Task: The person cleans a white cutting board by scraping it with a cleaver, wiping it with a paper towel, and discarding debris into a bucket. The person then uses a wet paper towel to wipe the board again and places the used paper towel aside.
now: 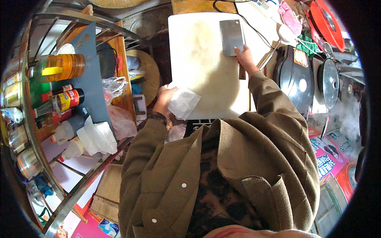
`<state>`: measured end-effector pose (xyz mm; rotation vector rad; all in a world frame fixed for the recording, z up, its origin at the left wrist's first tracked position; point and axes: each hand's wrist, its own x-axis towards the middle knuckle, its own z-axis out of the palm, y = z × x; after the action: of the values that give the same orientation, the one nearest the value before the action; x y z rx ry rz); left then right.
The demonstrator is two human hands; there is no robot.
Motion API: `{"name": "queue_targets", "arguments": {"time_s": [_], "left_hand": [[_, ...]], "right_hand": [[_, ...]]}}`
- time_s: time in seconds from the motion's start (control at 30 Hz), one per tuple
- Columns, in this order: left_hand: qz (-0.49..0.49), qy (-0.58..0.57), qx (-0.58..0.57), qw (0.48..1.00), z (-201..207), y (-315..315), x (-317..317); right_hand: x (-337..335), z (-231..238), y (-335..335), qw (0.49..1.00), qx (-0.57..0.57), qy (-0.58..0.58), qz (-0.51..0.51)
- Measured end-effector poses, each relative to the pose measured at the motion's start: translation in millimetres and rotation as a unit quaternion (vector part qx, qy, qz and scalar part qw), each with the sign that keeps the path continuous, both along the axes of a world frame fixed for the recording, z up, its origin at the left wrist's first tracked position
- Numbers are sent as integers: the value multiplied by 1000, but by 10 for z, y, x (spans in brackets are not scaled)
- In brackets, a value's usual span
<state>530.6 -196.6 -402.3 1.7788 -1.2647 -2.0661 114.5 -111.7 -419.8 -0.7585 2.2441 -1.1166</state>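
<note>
A cleaver [232,36] with a broad grey blade lies near the far right corner of a large white cutting board [188,59]. My right hand [245,58] is closed around it where the blade meets the handle, with fingertips on the blade. Part of the dark handle shows below the hand. At the board's near left edge, my left hand [164,96] grips a white paper tissue [184,102], which hangs over the board's corner. Faint brownish stains mark the board's surface.
Left of me stands a metal rack [83,174] with an oil bottle [65,67], sauce bottles and crumpled tissue [97,137]. To the right sit a black electric griddle [294,79], a glass lid [328,83] and a red basin [327,23]. A cable [254,29] runs beside the board.
</note>
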Motion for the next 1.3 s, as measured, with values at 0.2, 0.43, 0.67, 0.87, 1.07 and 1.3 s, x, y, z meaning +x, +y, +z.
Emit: {"name": "queue_targets", "arguments": {"time_s": [0.2,0.43,0.67,0.87,1.07,1.3], "left_hand": [[-14,-16,-30,999,-19,-14,-6],[-33,-66,-6,997,-120,-56,32],[9,-23,-18,1000,15,29,0],[18,-89,-19,996,29,38,-49],[2,-97,-22,995,9,35,-41],[-3,-124,-56,991,144,108,-68]], "right_hand": [[366,-103,-278,995,6,-29,91],[47,223,-195,988,40,-125,79],[-436,180,-269,994,85,-56,49],[-70,0,-582,978,86,-31,187],[-123,325,-473,971,81,-63,215],[-711,204,-744,988,92,-56,112]]}}
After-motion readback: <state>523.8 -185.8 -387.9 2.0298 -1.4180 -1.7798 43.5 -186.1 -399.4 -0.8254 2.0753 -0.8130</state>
